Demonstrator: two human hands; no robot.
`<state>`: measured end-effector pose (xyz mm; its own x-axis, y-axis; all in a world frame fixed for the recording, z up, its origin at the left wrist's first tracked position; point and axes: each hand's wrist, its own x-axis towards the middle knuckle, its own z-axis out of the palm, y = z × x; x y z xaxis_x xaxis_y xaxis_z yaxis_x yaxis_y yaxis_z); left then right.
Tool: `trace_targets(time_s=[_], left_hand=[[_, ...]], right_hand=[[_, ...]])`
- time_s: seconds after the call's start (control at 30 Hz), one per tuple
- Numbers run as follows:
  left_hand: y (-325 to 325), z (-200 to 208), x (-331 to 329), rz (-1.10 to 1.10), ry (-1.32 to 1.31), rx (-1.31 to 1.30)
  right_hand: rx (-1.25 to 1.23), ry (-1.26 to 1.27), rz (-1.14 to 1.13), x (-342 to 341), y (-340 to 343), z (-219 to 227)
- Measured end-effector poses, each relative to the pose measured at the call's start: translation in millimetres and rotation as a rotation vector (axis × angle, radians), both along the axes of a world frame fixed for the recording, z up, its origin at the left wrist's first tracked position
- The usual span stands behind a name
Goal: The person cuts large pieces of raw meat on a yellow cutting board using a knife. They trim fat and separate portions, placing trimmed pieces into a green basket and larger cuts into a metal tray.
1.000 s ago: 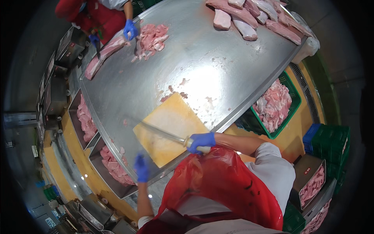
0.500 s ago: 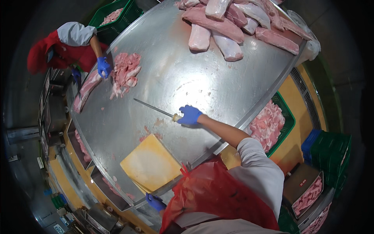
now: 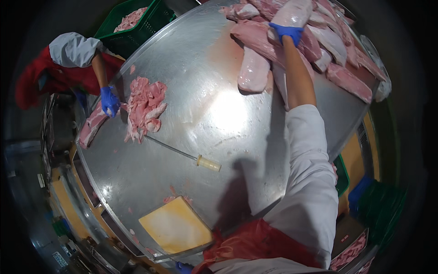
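Observation:
Stretched far across the steel table point(image 3: 191, 123), my right hand point(image 3: 288, 34) in a blue glove is closed round the near end of a pork loin point(image 3: 294, 13) on top of the pile. Other pork loins point(image 3: 254, 69) lie beneath and around it. A sharpening steel point(image 3: 209, 163) with a pale handle rests on the table, its tip by a heap of pork trimmings point(image 3: 146, 107). Only a bit of my left hand point(image 3: 184, 267) shows at the lower edge, below the yellowed cutting board point(image 3: 175, 224); its fingers are hidden.
At the left a co-worker's blue-gloved hand point(image 3: 109, 101) is on a strip of meat point(image 3: 93, 124). A green crate point(image 3: 132, 28) of meat stands beyond the far left edge. Another green crate point(image 3: 341, 176) is partly visible past the right edge, near stacked green crates point(image 3: 378, 205).
My right hand has let go of the sharpening steel, leaving it on the table, and has reached far right onto a pork loin. My left hand has sunk toward the lower edge.

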<state>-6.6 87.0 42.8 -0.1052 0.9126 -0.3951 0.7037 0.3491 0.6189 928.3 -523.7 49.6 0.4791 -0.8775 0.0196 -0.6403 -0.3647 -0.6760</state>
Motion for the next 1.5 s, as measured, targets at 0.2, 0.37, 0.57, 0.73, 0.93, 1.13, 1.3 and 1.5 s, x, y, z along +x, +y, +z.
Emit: trace_targets(time_s=[0.2, 0.37, 0.57, 0.73, 0.93, 1.13, 1.3, 1.5], left_hand=[[2, 11, 15, 0.004, 0.058, -0.064], [24, -10, 33, -0.042, 0.008, -0.112], [52, -16, 31, -0.074, -0.108, 0.004], [19, 9, 29, 0.077, -0.298, -0.031], [8, -4, -2, 0.088, -0.458, -0.034], [8, -16, -59, 0.187, -0.544, -0.046], [28, -17, -84, 0.18, -0.643, -0.069], [66, -57, -127, 0.071, -0.771, -0.175]], right_hand=[[0.387, 0.026, 0.029, 38, -17, 10], [0.833, -0.486, 0.547, 28, -82, -46], [1.415, -0.543, 0.562, -39, -80, -21], [1.653, -0.391, 0.609, -166, -6, -21], [1.819, -0.142, 0.798, -415, 81, -25], [1.641, 0.173, 0.665, -578, 168, -36], [1.997, 0.422, 0.639, -641, 215, 37], [1.682, 0.588, 0.624, -741, 320, 72]])
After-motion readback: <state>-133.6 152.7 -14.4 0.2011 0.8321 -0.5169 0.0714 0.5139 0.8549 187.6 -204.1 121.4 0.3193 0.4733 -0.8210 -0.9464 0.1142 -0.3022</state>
